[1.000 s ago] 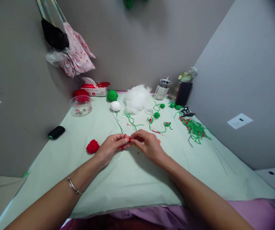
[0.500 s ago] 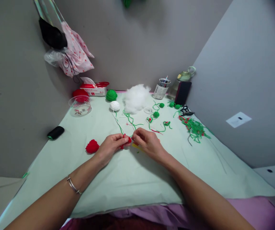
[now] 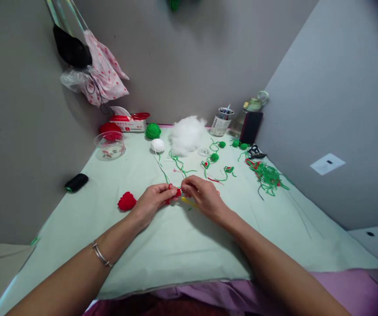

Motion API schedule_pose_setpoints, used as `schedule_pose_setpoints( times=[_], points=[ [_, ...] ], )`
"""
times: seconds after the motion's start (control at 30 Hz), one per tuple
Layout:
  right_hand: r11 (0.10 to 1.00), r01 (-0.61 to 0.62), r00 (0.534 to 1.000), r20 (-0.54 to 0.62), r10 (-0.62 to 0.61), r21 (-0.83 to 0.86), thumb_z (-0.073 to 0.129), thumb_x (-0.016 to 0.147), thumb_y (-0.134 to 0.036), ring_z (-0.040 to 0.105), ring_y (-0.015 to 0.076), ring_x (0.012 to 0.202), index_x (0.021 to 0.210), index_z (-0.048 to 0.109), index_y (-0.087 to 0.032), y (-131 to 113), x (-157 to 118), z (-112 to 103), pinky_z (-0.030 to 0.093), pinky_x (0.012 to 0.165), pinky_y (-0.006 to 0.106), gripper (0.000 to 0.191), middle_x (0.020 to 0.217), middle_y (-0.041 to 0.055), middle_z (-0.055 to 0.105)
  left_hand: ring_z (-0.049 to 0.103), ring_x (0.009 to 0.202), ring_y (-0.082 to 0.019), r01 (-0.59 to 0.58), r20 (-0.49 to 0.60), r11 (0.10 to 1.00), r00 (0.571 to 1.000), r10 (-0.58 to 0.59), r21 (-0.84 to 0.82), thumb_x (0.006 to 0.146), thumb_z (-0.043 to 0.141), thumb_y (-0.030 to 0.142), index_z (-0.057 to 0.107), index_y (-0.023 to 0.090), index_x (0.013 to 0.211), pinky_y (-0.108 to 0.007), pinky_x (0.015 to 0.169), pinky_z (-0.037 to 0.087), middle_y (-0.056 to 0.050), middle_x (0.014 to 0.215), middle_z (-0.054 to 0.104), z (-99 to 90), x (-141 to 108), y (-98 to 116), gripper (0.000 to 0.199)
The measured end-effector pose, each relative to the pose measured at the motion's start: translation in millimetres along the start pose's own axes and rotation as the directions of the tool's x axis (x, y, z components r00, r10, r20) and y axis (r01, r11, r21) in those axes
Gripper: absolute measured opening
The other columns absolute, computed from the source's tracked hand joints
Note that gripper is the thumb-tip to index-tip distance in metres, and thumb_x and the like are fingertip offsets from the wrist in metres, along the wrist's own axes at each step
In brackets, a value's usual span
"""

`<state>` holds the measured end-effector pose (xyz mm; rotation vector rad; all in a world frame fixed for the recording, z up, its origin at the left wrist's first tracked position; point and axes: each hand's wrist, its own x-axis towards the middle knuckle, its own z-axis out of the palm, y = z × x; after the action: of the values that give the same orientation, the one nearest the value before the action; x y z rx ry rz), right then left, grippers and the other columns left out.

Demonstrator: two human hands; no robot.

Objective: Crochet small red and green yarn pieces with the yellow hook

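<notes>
My left hand (image 3: 154,199) is closed, thumb and fingers pinching a small red yarn piece (image 3: 178,192) that looks crocheted. Close against its right side, my right hand (image 3: 204,195) has its fingertips pressed together; what they hold is too small to make out. A slim yellow tool (image 3: 188,202) shows under the right hand, partly hidden by it. To the left of my left hand lies a red yarn ball (image 3: 126,201). White and green strands run from the hands toward a white yarn ball (image 3: 158,145) farther back.
Behind the hands sit white stuffing (image 3: 188,135), a green yarn ball (image 3: 153,131) and a clear plastic tub (image 3: 111,147). A tangle of green and red yarn scraps (image 3: 269,177) lies at right, near a leaning phone (image 3: 251,127). A black object (image 3: 76,182) rests by the left edge.
My right hand has shifted very slightly beside the red piece, and a bit more of the yellow tool's outline shows. My left hand has stayed in place.
</notes>
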<state>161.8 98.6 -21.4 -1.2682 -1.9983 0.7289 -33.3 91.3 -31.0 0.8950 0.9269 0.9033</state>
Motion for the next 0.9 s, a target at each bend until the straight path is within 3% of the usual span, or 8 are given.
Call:
schedule_pose_setpoints(
  times=[0.23,0.47,0.7,0.9],
  points=[
    [0.999,-0.011,0.998,0.067,0.015,-0.052,0.049,0.098,-0.023,0.052,0.0156,0.068,0.083,0.054,-0.024,-2.5,-2.4,0.5,0.037,0.065,0.028,0.016,0.075,-0.0011,0.062,0.069,0.074,-0.017,0.0,-0.002,1.0,1.0,0.0,0.007,0.075,0.089,0.038,0.065,0.018,0.078,-0.033,0.079,0.05,-0.003,0.081,0.073,1.0,1.2,-3.9,0.031],
    [0.995,-0.003,0.99,0.143,0.017,-0.097,0.051,0.101,-0.025,0.053,0.0156,0.069,0.086,0.058,-0.023,-1.5,-5.2,0.4,0.034,0.063,0.027,0.016,0.079,0.0007,0.066,0.061,0.069,-0.013,-0.04,-0.026,0.999,0.999,0.041,0.018,0.071,0.085,0.023,0.057,0.019,0.07,-0.028,0.068,0.043,-0.002,0.081,0.074,1.7,0.8,-3.1,0.029],
    [0.994,0.011,0.988,0.153,0.007,-0.111,0.053,0.101,-0.023,0.055,0.0155,0.07,0.09,0.063,-0.022,0.4,-5.6,0.9,0.036,0.065,0.027,0.014,0.083,0.0022,0.068,0.062,0.076,-0.014,-0.049,-0.036,0.999,0.998,0.049,-0.003,0.072,0.08,0.018,0.068,0.019,0.083,-0.028,0.073,0.046,0.0,0.085,0.071,0.5,-1.2,-0.8,0.016],
    [0.993,0.022,0.991,0.133,-0.007,-0.114,0.053,0.102,-0.024,0.057,0.0161,0.073,0.092,0.064,-0.022,1.3,-6.0,0.8,0.038,0.067,0.028,0.015,0.087,0.0035,0.071,0.066,0.081,-0.018,-0.021,0.0,1.0,1.0,0.021,0.002,0.079,0.077,0.026,0.072,0.017,0.085,-0.032,0.081,0.05,-0.005,0.084,0.073,-2.4,0.1,-1.5,0.011]
  ],
)
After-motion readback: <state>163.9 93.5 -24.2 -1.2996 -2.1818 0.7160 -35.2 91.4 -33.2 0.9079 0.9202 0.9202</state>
